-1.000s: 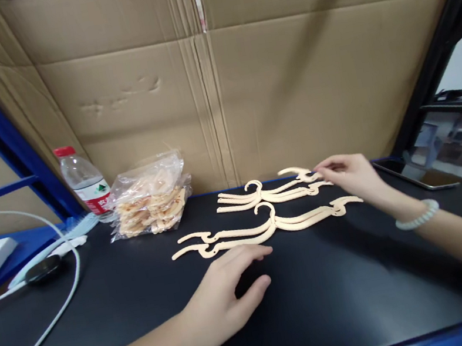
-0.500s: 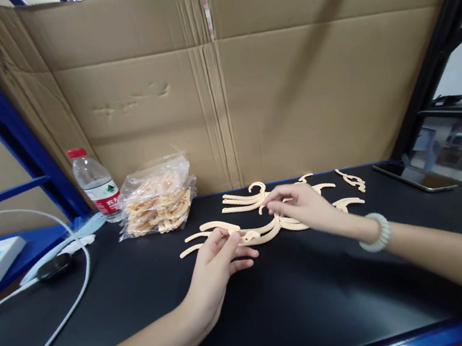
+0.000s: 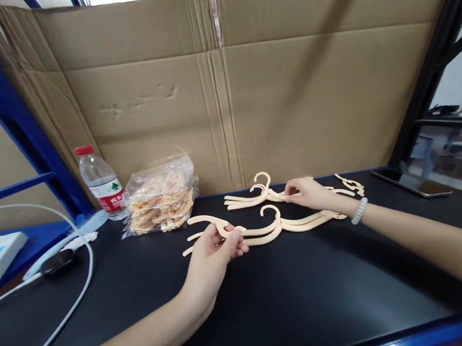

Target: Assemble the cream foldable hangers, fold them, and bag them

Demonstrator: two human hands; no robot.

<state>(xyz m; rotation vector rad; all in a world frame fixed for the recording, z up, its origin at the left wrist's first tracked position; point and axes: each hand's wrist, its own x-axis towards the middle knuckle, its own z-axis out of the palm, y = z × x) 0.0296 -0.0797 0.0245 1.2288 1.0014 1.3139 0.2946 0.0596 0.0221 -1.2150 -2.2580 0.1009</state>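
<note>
My left hand pinches a loose cream-coloured curved hanger arm between thumb and fingers, holding it above the left part of the front hangers. Those lie flat on the black table, their hook pointing away from me. Farther back, my right hand reaches over the right side of the back hangers. Its fingertips are pressed together at the hanger arm there, and what they grip, if anything, cannot be made out. Part of the back hangers is hidden behind this hand.
A clear bag of cream pieces stands at the back left beside a water bottle. Small cream pieces and a dark flat device lie back right. A white cable loops across the left. Cardboard walls the back.
My right hand has moved right and away from the front hangers' hook, to the back hangers. The hanger arm in my left hand is raised and tilted more. The camera view has shifted slightly.
</note>
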